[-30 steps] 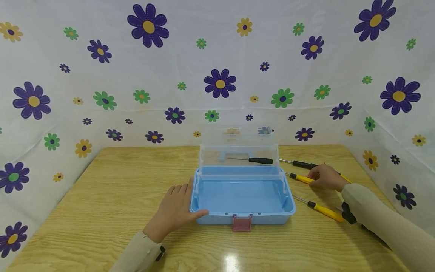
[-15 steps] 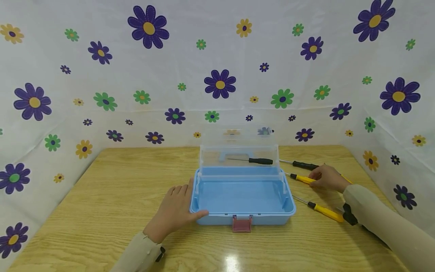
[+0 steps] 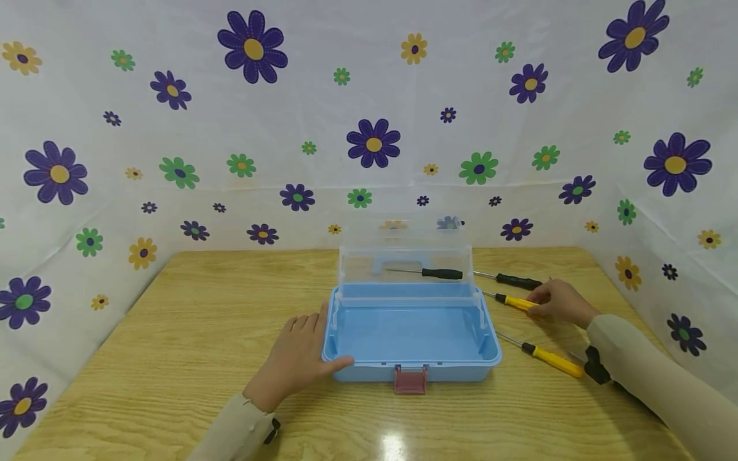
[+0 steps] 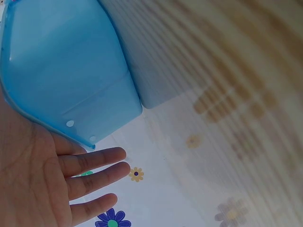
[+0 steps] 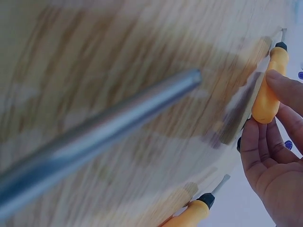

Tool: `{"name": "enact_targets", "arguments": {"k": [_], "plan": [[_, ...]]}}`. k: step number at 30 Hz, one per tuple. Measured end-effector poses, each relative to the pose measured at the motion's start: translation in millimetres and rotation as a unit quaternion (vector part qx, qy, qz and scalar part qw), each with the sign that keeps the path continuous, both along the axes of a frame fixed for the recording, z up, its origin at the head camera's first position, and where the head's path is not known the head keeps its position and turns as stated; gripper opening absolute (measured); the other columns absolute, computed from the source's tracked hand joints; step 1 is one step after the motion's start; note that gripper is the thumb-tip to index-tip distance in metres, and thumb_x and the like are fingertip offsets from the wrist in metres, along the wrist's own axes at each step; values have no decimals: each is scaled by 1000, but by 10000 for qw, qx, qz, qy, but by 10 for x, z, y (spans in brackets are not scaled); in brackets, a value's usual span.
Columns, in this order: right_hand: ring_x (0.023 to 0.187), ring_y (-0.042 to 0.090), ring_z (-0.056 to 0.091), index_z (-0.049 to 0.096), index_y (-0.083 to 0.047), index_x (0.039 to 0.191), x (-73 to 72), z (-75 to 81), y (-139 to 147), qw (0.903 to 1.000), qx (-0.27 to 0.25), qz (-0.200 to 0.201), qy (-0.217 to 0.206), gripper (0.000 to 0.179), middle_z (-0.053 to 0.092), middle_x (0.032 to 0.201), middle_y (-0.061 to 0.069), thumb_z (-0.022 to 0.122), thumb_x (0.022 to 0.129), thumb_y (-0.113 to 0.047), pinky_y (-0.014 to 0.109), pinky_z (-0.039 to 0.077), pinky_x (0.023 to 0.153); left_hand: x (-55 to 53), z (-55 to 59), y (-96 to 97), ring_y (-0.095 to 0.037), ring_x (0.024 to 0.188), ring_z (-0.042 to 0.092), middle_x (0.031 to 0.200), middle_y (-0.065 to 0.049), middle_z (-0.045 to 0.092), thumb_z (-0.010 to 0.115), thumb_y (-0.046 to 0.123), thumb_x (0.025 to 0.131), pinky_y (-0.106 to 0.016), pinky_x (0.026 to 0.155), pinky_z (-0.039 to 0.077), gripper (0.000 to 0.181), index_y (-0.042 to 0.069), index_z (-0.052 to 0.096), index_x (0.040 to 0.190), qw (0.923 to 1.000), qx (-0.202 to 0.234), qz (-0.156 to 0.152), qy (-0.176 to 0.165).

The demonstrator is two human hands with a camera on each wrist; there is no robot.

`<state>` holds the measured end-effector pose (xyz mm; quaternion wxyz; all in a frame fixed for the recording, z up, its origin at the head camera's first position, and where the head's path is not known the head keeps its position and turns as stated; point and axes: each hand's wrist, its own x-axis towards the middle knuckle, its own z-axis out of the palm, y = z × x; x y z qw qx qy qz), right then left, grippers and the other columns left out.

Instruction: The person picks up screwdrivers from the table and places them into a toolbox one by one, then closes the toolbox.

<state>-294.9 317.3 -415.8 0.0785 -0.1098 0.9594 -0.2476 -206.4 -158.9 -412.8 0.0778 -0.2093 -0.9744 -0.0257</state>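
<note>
Head view looks forward-down; closer, left wrist shares its blue box (image 3: pixel 410 334), right its screwdrivers (image 3: pixel 557 361).

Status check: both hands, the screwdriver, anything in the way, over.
Left hand on the box, fingers straight. Right hand pinching a yellow screwdriver by its handle. A black screwdriver close behind, might crowd that hand.

The toolbox (image 3: pixel 363 372) is light blue, its latch (image 3: pixel 410 381) dusty pink. The rear yellow screwdriver (image 3: pixel 516 303) and front yellow screwdriver (image 3: pixel 558 362) both have black collars and silvery shafts; two black-handled screwdrivers (image 3: pixel 516 282) match. Purple, green and yellow daisies dot the white cloth (image 3: pixel 323 109); the table (image 3: pixel 202 320) shows honey-toned wood grain; the sleeves (image 3: pixel 646 365) are beige.
</note>
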Motion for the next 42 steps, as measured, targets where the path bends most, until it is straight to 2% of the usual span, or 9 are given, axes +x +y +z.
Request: {"name": "enact_targets", "arguments": {"k": [7,19,26,33,42], "plan": [[71,13,57,70,5,93,11,-12,35,9999,-93,-51,75,20,69,84,12,71,81,-11,27,48,65,1,12,6,-35,114,56,126,-22,57,50,73,79,-49,98,43,104,-8,32,142,10000,-20,-41,-2],[72,12,56,70,5,97,77,22,41,9991,-332,-175,207,29,69,85,12,74,80,-17,28,47,65,7,39,16,-34,115,56,127,-21,56,51,72,78,-49,98,43,104,-8,31,142,10000,-68,-17,-31],[70,12,54,69,7,99,70,47,77,9984,-404,-159,358,28,66,83,10,72,81,-15,27,47,63,5,47,20,-34,114,56,127,-21,57,52,72,78,-48,98,44,104,-8,31,142,10000,-56,-3,-70],[71,12,54,70,6,97,36,76,135,9982,-326,-110,488,25,67,83,11,71,82,-14,27,47,63,-1,44,25,-36,116,55,128,-22,56,51,71,79,-49,99,42,104,-8,30,143,9999,3,36,-143],[73,14,55,70,5,97,35,199,173,9986,-185,-257,413,25,68,90,16,71,83,-15,22,47,63,-11,8,15,-36,116,55,128,-22,56,52,71,79,-50,99,43,104,-8,30,143,10000,2,20,-94]]}}
